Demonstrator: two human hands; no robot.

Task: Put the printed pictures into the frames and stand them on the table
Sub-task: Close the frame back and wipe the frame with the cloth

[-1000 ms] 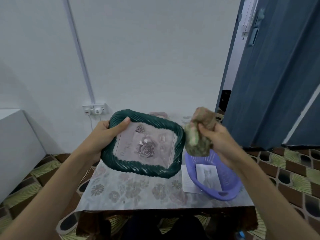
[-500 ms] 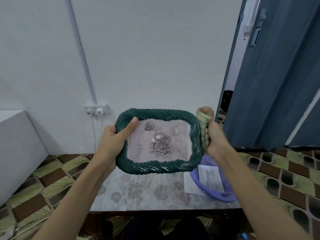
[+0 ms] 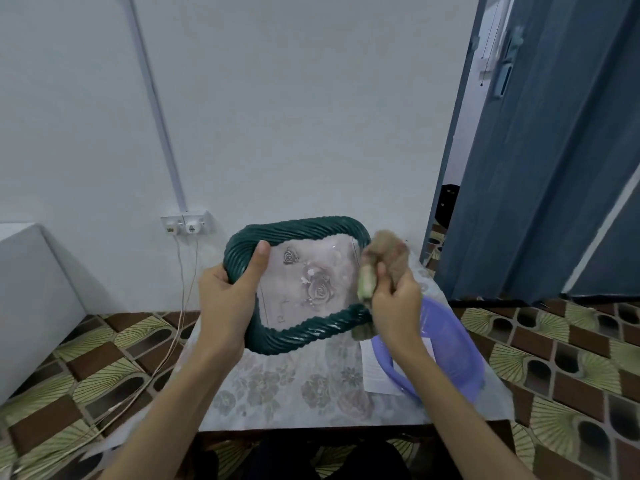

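A dark green frame (image 3: 304, 336) with a twisted rope-like rim is held up above the table, tilted, its glass showing a pale rose picture. My left hand (image 3: 228, 299) grips its left side, thumb across the rim onto the glass. My right hand (image 3: 394, 299) holds a bunched brown and green cloth (image 3: 384, 261) against the frame's right edge. A printed picture (image 3: 375, 370) lies partly under and partly inside a purple basket (image 3: 457, 362) on the table's right side.
The small table (image 3: 284, 393) has a floral cover. A wall socket (image 3: 187, 225) with trailing cables (image 3: 166, 351) is at the left. A blue door (image 3: 540, 150) stands to the right, and a white cabinet (image 3: 31, 299) at far left. The floor is patterned.
The frame has been lifted higher and tilted toward me. My right hand with the cloth moved from beside the frame onto its right edge.
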